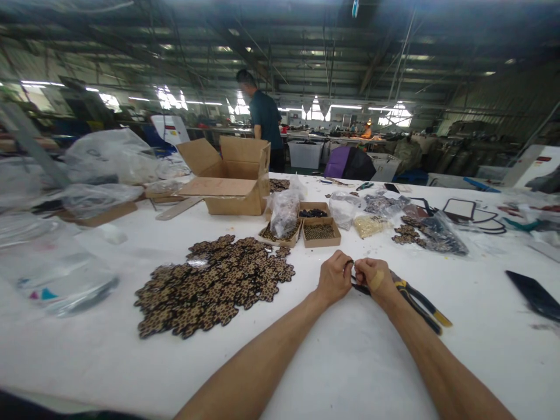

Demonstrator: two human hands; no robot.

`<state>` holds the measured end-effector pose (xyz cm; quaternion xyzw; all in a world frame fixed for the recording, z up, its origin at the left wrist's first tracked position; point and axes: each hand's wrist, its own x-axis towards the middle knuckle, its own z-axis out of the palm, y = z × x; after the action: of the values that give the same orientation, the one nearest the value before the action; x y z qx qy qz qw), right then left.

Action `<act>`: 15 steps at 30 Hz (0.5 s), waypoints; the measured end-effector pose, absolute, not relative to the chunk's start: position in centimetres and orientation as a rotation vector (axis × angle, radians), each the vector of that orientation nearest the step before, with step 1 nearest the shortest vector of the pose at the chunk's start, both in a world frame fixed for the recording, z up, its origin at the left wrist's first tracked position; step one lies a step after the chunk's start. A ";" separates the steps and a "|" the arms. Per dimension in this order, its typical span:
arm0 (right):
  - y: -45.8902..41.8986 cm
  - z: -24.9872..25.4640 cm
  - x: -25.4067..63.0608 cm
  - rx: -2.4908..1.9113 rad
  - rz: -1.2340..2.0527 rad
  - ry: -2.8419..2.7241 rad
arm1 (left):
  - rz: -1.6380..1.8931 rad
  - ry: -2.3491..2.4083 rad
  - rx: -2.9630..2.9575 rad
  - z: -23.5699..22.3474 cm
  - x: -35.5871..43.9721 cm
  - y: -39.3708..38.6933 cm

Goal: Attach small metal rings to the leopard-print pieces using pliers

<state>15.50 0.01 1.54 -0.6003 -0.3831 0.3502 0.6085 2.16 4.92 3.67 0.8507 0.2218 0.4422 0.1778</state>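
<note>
My left hand (335, 278) and my right hand (371, 278) meet over the white table (359, 361), fingers pinched together around a small dark piece (352, 266) too small to name. The right hand also grips pliers (420, 301) with black and yellow handles that stick out to the right along my forearm. A plaster sits on the right hand. To the left of my hands lies a wide heap of flat brown patterned flower-shaped pieces (214, 283).
Small cardboard trays (321, 232) of beads and clear bags (284, 213) sit behind my hands. An open cardboard box (231, 175) stands further back left. Plastic bags (52, 262) crowd the left edge, a dark phone (534, 294) lies right. A person (265, 119) stands beyond the table.
</note>
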 end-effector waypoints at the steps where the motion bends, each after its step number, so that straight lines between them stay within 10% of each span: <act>1: 0.0 1.6 15.5 -1.391 0.808 -0.896 | 1.251 0.632 2.414 3.6 2.2 5.0; 10: -3.5 4.9 24.2 -2.202 0.030 -1.563 | 1.292 0.669 2.335 3.0 1.8 5.2; 15: -4.8 3.3 29.6 -2.590 0.397 -1.630 | 1.331 0.715 2.266 2.7 1.7 5.7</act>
<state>29.64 -4.80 3.27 -0.8389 -0.5282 0.1285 0.0279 1.72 5.65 2.71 0.8138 0.2567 0.4782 0.2077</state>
